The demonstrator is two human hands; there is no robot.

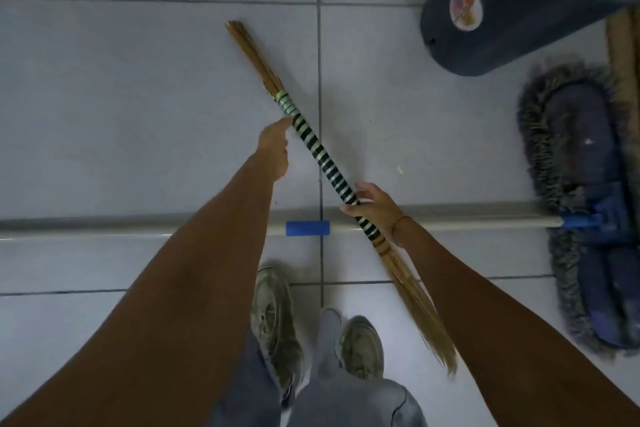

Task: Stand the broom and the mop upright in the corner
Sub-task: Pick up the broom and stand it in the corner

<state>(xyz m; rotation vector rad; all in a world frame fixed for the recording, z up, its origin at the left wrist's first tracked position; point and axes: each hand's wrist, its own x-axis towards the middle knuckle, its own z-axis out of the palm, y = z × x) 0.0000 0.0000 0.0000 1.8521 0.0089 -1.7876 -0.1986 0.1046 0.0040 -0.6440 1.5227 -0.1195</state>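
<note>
Broom slants across the mop pole, bristle tips on its near side | right hand grips the handle just over the pole | left hand, fingers stretched, touches the handle beyond the pole | floor tiles run wide beyond the pole | bin beyond the mop head

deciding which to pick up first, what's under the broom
The mop's grey pole lies on the tiled floor and runs under the broom's striped handle, beside the right hand gripping it. The crossing stretch of pole is covered by handle and hand, so contact cannot be judged.
</note>
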